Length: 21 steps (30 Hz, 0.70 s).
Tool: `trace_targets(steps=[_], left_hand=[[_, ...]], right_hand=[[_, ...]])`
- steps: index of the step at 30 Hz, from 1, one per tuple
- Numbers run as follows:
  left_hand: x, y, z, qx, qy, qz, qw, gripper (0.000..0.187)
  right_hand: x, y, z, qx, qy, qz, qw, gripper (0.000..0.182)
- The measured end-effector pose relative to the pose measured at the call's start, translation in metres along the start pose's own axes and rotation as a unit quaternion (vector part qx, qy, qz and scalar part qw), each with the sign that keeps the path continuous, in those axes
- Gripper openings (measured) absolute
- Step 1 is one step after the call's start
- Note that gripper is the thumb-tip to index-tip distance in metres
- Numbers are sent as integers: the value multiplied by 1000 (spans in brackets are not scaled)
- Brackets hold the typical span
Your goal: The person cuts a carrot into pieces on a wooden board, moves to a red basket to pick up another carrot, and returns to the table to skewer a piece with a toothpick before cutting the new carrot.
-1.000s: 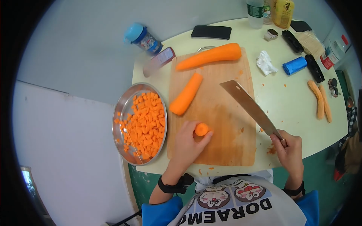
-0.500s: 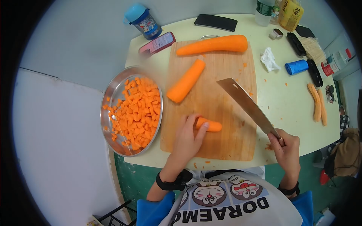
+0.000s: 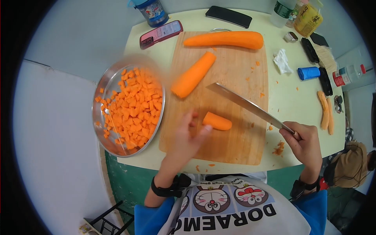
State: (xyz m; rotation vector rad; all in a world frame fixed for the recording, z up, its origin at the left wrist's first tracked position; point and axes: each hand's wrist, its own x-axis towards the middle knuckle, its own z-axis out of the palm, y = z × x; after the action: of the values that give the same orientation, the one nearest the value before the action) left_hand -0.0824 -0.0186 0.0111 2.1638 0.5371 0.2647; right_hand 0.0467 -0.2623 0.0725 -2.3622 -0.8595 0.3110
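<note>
My right hand (image 3: 302,141) grips the handle of a cleaver (image 3: 250,105), its blade slanting up and left over the cutting board (image 3: 235,150). A short carrot piece (image 3: 218,121) lies on the board, below the blade in this view. Just left of it is my left hand (image 3: 184,139), blurred, with thumb and fingers apart and the thumb tip right at the carrot's end. Farther up the board rest a cut carrot length (image 3: 194,75) and a long peeled carrot (image 3: 225,39). Left of the board, a steel pan (image 3: 96,113) holds diced carrot (image 3: 137,107).
Behind the board lie a phone in a red case (image 3: 161,34) and a black phone (image 3: 228,17), with a blue flask (image 3: 153,13) nearby. To the right are a crumpled tissue (image 3: 282,61), a blue roll (image 3: 308,73), bottles and two thin carrots (image 3: 323,109).
My left hand has let go of the short carrot piece and shifted left. The cleaver has tilted flatter, its tip moving left and nearer the piece. The whole view has shifted slightly.
</note>
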Motion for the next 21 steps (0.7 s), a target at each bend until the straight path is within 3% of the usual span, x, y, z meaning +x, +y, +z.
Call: trace_targets(steps=[4, 5, 7, 8, 10, 15, 21], left_hand=[[13, 14, -37, -149, 209, 39, 966, 32], [18, 20, -39, -152, 212, 34, 965, 32], [29, 26, -39, -251, 208, 115, 938, 34], [32, 25, -36, -252, 211, 112, 938, 34], [36, 25, -30, -321, 82, 116, 936, 20], [44, 20, -21, -307, 29, 89, 947, 20], [39, 17, -19, -320, 29, 74, 944, 19]], right_hand=[[9, -15, 0, -3, -42, -33, 999, 11], [11, -19, 2, -6, -55, -57, 997, 10], [15, -25, 9, -14, -65, -76, 995, 11], [16, -28, 13, -16, -67, -93, 993, 11], [17, -33, 15, -22, -85, -78, 993, 11], [15, -34, 20, -60, -99, -58, 992, 12], [9, -31, 18, -62, -139, -43, 987, 11]])
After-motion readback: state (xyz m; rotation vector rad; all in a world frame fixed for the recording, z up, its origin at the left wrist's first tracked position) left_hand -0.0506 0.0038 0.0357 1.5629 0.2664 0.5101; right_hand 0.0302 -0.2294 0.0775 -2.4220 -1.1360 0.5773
